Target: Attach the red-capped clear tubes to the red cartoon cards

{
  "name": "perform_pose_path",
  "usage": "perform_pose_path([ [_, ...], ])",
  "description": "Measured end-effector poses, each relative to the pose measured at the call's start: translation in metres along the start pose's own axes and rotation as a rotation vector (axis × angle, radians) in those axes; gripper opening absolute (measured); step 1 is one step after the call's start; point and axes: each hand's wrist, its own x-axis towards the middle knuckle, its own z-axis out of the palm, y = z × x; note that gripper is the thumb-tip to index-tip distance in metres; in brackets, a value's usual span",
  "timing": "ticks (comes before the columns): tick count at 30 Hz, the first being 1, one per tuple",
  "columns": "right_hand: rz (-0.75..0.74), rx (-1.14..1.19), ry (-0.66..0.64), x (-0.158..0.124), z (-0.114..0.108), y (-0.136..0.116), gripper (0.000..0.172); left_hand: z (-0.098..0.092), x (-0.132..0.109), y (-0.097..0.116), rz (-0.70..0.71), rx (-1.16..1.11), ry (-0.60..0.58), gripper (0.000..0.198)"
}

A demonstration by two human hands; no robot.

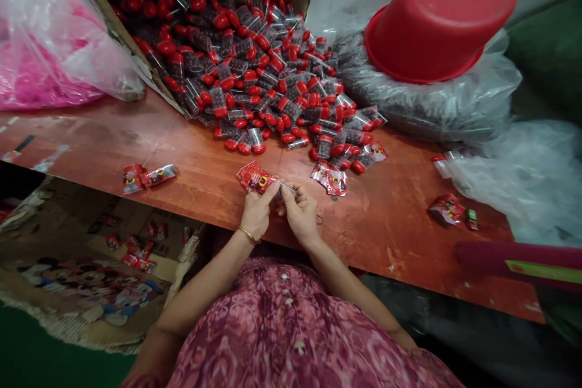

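My left hand point(257, 213) and my right hand point(300, 212) meet close together above the table's front edge, fingers curled and thumbs forward. A small, thin greyish piece point(288, 188), possibly clear plastic, shows between the thumbs; my right hand pinches it. My left thumb comes up to it, but what those fingers hold is hidden. Just beyond my left hand lie red printed sachets point(255, 177), partly overlapped by the thumb in view. More red sachets point(331, 178) lie right of my hands. A large heap of clear tubes with red caps point(268, 88) spreads out beyond.
The heap spills from a cardboard box point(125, 51) onto the reddish table point(204, 188). Two filled packets point(150, 177) lie left. Below left, an open carton point(91, 236) holds several packets. A red tub point(441, 18) sits upside down on plastic bags point(422, 103) at right.
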Motion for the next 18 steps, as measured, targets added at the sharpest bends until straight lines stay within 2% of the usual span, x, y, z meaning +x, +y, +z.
perform_pose_path([
  [5, 0.042, 0.038, -0.131, 0.003, -0.001, 0.002, 0.035, -0.006, 0.001, 0.006, -0.12, 0.029, -0.062, 0.025],
  [9, 0.041, 0.039, -0.159, 0.005, -0.005, -0.001, 0.034, -0.008, 0.0, 0.011, -0.121, 0.011, -0.146, 0.027],
  [14, 0.106, 0.12, -0.367, 0.01, -0.004, -0.001, 0.041, -0.013, 0.003, 0.02, -0.132, -0.007, -0.06, 0.023],
  [18, 0.071, 0.078, -0.379, 0.017, 0.006, 0.007, 0.038, -0.016, 0.004, 0.022, -0.154, -0.06, -0.042, 0.015],
])
